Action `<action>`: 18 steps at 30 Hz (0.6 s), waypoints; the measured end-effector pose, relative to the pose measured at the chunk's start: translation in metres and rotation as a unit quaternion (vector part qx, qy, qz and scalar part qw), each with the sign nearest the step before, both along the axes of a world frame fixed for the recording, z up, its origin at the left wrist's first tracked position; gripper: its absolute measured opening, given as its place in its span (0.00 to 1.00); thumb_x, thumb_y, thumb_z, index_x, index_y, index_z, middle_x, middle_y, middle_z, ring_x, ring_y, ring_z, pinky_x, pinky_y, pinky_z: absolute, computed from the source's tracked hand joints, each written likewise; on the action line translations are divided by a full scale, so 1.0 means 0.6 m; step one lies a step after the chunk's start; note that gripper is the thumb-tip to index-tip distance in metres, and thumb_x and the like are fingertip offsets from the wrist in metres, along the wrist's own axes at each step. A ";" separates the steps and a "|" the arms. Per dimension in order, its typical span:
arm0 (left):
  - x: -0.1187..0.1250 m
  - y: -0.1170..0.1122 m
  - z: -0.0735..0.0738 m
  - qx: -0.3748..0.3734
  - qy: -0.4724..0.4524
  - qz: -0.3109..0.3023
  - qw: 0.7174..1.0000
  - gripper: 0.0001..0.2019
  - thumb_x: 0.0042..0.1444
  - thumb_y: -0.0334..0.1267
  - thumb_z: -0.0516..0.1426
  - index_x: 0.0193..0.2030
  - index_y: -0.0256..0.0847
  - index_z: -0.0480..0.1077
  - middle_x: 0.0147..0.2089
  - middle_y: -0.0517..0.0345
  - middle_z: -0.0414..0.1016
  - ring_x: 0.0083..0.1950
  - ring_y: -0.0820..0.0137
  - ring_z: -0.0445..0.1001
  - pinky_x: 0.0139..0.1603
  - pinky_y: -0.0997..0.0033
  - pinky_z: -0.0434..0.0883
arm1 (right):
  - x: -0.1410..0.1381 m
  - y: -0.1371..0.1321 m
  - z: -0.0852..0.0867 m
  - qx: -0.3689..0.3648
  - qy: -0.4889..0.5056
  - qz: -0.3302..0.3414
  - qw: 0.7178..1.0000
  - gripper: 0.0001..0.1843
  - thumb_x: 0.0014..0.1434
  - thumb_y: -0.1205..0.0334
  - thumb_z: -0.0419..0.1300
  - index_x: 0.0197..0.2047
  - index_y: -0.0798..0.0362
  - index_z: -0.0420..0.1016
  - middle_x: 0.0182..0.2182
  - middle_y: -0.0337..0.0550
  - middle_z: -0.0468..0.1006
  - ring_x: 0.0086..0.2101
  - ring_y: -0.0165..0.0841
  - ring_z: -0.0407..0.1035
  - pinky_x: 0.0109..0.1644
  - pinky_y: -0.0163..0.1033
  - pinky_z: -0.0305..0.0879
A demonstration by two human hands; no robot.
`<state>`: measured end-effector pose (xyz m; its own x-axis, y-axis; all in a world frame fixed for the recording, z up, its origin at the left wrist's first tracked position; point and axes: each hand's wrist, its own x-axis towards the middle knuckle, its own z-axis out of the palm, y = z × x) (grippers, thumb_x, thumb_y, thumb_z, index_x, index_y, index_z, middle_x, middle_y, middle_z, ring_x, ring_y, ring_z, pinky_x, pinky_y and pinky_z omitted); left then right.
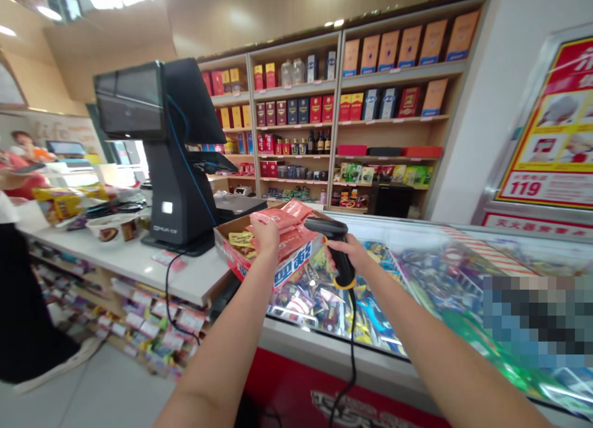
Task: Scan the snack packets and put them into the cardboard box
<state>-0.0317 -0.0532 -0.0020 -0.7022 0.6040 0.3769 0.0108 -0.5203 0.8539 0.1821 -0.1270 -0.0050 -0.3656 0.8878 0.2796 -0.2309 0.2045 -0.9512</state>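
Note:
My left hand [265,236] grips several red snack packets [282,219] lying in an open cardboard box [241,258] at the counter's end. My right hand [351,253] is wrapped round the handle of a black barcode scanner [334,243], whose head points left toward the packets. The scanner's black cable [352,348] hangs down over the freezer's glass lid.
A black checkout terminal [173,150] stands on the white counter [139,261] to the left. A glass-topped freezer [417,280] full of ice creams lies below my arms. Shelves [338,107] of boxed goods line the back wall. Another person [21,292] in dark clothes stands at far left.

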 end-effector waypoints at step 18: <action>0.251 0.047 -0.158 -0.193 0.397 -0.156 0.884 0.10 0.50 0.34 0.64 0.31 0.41 0.64 0.30 0.43 0.75 0.43 0.45 0.78 0.49 0.49 0.68 | 0.184 0.038 -0.096 -0.041 -0.010 -0.173 0.984 0.16 0.45 0.52 0.68 0.29 0.55 0.73 0.17 0.37 0.73 0.15 0.29 0.65 0.18 0.34 0.65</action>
<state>0.1187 -0.0251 -0.0970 -0.0859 0.9123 0.4004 0.5941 -0.2757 0.7557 0.2927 -0.1039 -0.0624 -0.0414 0.9793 0.1981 -0.1422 0.1905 -0.9713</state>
